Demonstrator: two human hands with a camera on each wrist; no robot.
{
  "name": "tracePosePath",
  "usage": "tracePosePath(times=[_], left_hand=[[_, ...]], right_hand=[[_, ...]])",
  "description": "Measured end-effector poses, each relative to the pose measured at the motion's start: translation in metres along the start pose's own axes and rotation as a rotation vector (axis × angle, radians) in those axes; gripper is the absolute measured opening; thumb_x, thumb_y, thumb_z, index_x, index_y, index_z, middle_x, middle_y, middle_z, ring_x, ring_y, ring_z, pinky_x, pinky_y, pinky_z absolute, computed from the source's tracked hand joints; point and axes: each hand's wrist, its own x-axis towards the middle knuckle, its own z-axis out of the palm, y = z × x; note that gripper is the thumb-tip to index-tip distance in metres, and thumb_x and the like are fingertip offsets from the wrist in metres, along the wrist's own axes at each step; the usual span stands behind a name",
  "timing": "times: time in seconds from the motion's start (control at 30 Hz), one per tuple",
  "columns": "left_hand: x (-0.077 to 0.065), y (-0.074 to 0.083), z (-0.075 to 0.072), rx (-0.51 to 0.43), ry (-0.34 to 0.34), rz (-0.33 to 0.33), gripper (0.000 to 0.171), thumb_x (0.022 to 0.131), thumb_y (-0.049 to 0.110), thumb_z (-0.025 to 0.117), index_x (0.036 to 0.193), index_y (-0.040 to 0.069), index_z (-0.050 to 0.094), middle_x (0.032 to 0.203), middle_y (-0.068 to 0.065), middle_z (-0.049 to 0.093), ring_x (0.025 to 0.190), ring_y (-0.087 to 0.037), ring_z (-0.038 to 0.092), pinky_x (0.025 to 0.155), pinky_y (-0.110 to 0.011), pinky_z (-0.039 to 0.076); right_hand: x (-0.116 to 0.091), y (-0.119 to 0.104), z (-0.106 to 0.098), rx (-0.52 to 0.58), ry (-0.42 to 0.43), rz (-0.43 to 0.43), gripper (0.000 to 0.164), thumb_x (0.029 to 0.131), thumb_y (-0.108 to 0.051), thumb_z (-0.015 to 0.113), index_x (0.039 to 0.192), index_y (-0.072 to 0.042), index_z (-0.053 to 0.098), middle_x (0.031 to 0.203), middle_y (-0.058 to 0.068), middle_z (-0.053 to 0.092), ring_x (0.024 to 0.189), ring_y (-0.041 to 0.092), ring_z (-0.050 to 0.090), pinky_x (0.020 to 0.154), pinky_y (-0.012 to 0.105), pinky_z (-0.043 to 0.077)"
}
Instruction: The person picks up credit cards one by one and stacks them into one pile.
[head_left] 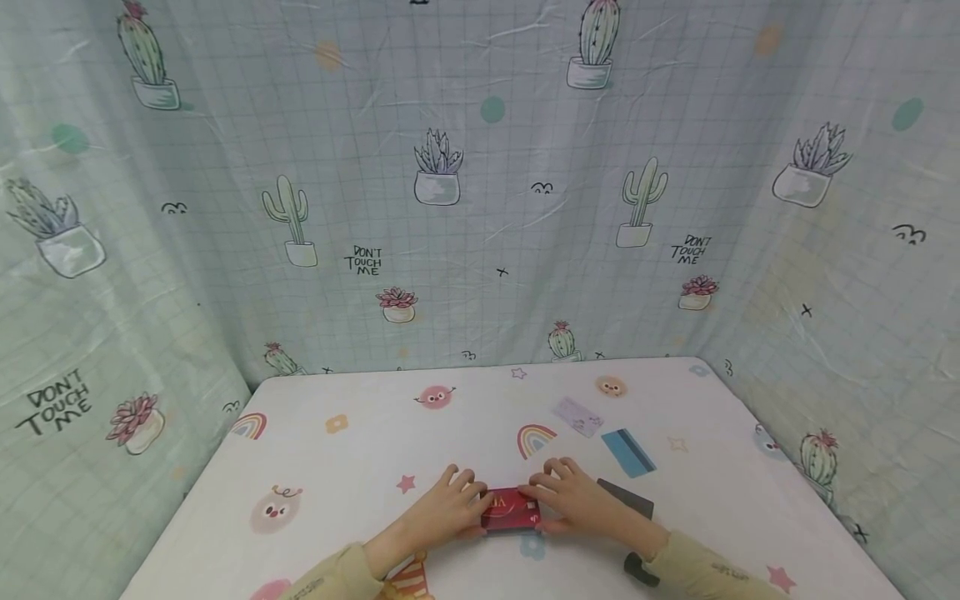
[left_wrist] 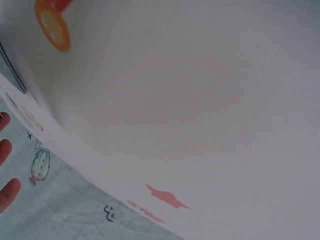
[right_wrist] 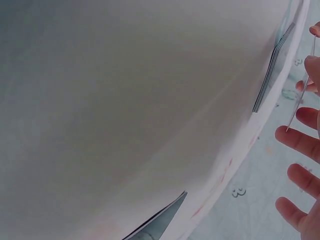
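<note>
A red card with gold lettering lies level between my two hands in the head view. My left hand pinches its left end, and my right hand pinches its right end. Seen edge-on in the right wrist view, the card is a thin pale line between fingertips, with the other fingers spread below. In the left wrist view, only a few fingertips show at the left edge. A dark grey flat thing is partly hidden by my right forearm.
Beyond my right hand, a blue card with a dark stripe and a pale purple card lie on the white patterned table. A small dark piece shows beside the right sleeve. Cactus-print cloth surrounds the table's back and sides.
</note>
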Motion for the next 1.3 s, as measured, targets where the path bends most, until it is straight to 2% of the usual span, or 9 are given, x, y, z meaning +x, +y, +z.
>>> tracePosePath(times=[0.17,0.47,0.8,1.3], left_hand=[[0.0003,0.0004,0.0021,0.002,-0.005,0.009,0.045,0.082,0.055,0.049,0.112,0.023,0.056,0.101,0.006,0.060,0.095,-0.014,0.050,0.084,-0.037,0.043],[-0.0012,0.0028,0.0071,-0.014,-0.036,0.028,0.046,0.082,0.055,0.048,0.113,0.022,0.056,0.101,0.006,0.059,0.095,-0.014,0.049,0.084,-0.038,0.043],[-0.0009,0.0044,0.0059,-0.010,-0.011,0.046,0.046,0.080,0.056,0.050,0.110,0.023,0.058,0.098,0.007,0.060,0.092,-0.013,0.050,0.081,-0.036,0.043],[0.0000,0.0056,0.0068,-0.015,-0.039,0.049,0.045,0.081,0.055,0.048,0.112,0.023,0.058,0.098,0.008,0.061,0.093,-0.012,0.050,0.083,-0.036,0.044]], right_hand=[[-0.0007,-0.0010,-0.0005,0.007,-0.004,-0.007,0.052,0.078,-0.053,0.056,0.123,-0.026,0.050,0.104,-0.010,0.056,0.097,0.013,0.043,0.083,0.037,0.040],[-0.0005,-0.0047,-0.0008,0.082,-0.085,0.019,0.052,0.082,-0.054,0.050,0.126,-0.026,0.048,0.109,-0.009,0.057,0.100,0.014,0.044,0.087,0.041,0.040],[-0.0013,-0.0069,-0.0013,0.093,-0.144,0.028,0.053,0.082,-0.058,0.046,0.126,-0.028,0.047,0.110,-0.009,0.057,0.101,0.015,0.045,0.088,0.042,0.041],[-0.0017,-0.0066,0.0009,0.090,-0.131,-0.001,0.052,0.084,-0.058,0.043,0.125,-0.026,0.049,0.107,-0.009,0.057,0.098,0.012,0.043,0.087,0.040,0.040]])
